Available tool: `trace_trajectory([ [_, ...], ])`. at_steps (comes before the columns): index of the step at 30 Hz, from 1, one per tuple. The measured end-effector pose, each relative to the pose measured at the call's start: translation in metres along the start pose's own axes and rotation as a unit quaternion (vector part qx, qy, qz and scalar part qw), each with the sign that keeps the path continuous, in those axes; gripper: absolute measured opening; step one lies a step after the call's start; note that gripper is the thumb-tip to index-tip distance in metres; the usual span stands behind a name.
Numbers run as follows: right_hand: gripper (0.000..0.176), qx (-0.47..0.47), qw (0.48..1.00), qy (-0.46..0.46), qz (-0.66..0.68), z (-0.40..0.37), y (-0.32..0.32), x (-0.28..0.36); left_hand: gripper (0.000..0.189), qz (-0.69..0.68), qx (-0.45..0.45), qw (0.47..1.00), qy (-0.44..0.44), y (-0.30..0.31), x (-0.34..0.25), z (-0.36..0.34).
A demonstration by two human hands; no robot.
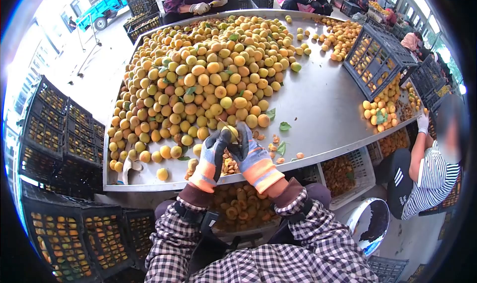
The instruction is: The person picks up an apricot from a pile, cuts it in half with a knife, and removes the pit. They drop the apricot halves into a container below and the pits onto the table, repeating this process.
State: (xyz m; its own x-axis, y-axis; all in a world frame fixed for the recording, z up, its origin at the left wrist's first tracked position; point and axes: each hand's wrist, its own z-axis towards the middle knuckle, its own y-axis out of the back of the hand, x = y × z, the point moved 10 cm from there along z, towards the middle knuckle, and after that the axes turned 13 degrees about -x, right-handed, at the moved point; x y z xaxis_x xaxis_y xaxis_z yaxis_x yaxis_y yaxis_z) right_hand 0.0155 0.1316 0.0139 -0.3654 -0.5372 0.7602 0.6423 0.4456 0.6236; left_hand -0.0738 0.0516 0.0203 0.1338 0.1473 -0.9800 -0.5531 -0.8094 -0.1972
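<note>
Both of my hands wear orange and grey gloves and meet at the near edge of the metal table [323, 104]. Between them is a yellow-green apricot [230, 132]. My left hand [211, 156] has its fingers closed round the fruit from the left. My right hand [249, 156] presses on it from the right, its fingers bent. Just beyond my hands rises a large heap of apricots [198, 79]. Pieces of split fruit [229, 165] lie by my wrists on the tabletop. Green leaves [284, 126] are scattered right of my hands.
Below the table edge sits a container of split apricots [241, 206]. Black crates of fruit [59, 238] are stacked at left. A tilted crate [380, 59] stands on the table's right. A co-worker in stripes [432, 178] sits at right, near a white bucket [368, 223].
</note>
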Motion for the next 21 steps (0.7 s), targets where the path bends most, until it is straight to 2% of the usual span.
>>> trace_trajectory([
  [2, 0.076, 0.010, 0.999, 0.027, 0.014, 0.004, 0.003, 0.000, 0.036, 0.041, 0.048, 0.998, -0.018, -0.005, -0.001, 0.001],
  [4, 0.080, 0.018, 0.998, 0.053, 0.030, 0.004, 0.002, 0.001, 0.034, 0.039, 0.038, 0.999, 0.002, -0.001, 0.002, -0.001],
  [6, 0.070, -0.007, 0.993, 0.111, 0.038, 0.004, 0.005, 0.007, 0.034, -0.017, 0.089, 0.993, 0.080, -0.006, 0.015, -0.001],
  [8, 0.065, -0.001, 0.992, 0.115, 0.059, 0.003, 0.010, 0.016, 0.030, 0.011, 0.087, 0.994, 0.068, -0.005, 0.014, 0.002],
  [10, 0.061, 0.011, 0.990, 0.119, 0.080, 0.001, 0.008, 0.020, 0.026, 0.122, 0.051, 0.989, -0.070, -0.003, -0.006, 0.001],
  [12, 0.054, 0.008, 0.979, 0.143, 0.143, -0.002, 0.007, 0.023, 0.023, 0.073, 0.047, 0.995, -0.055, -0.002, -0.006, 0.001],
  [13, 0.054, 0.009, 0.979, 0.144, 0.143, -0.002, 0.007, 0.025, 0.022, 0.078, 0.047, 0.992, -0.083, -0.004, -0.016, 0.000],
  [15, 0.055, 0.004, 0.955, 0.118, 0.271, -0.002, 0.013, 0.031, 0.021, 0.083, 0.047, 0.989, -0.111, -0.005, -0.023, -0.001],
  [17, 0.057, 0.007, 0.951, 0.115, 0.287, 0.000, 0.013, 0.032, 0.033, 0.019, 0.047, 0.997, -0.058, -0.001, -0.011, -0.002],
  [19, 0.059, 0.009, 0.947, 0.111, 0.303, 0.000, 0.013, 0.032, 0.035, -0.007, 0.046, 0.998, -0.029, 0.001, -0.004, -0.002],
  [21, 0.061, 0.048, 0.902, 0.037, 0.427, 0.000, 0.007, 0.024, 0.037, -0.034, 0.045, 0.998, 0.000, 0.003, 0.002, -0.004],
])
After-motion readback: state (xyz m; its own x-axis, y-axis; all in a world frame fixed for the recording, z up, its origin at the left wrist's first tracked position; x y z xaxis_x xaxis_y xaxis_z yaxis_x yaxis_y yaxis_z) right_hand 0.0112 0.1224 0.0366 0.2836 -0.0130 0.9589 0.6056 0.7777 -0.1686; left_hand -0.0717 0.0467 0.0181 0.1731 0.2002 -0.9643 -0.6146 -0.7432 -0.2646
